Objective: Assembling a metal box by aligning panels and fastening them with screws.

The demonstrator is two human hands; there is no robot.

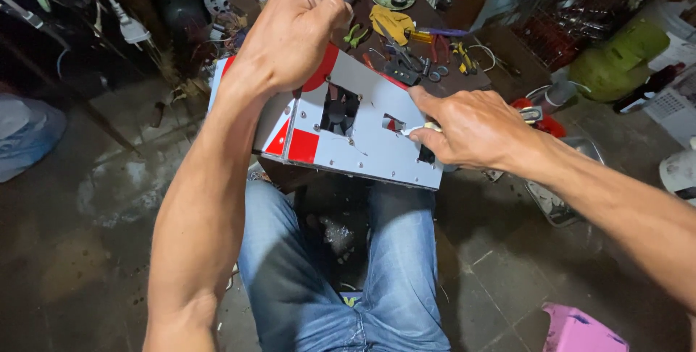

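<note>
Grey-and-red metal casing is resting on the knees, left hand fisting a tool handle above it, right hand pinching a small white part against its panel.

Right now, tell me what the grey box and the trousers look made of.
Grey box: probably painted sheet metal; flat thin panels, crisp edges, small screws, matt grey finish with red patches. Trousers: blue denim; faded, woven look with creases. Left hand and right hand steady the box.
</note>
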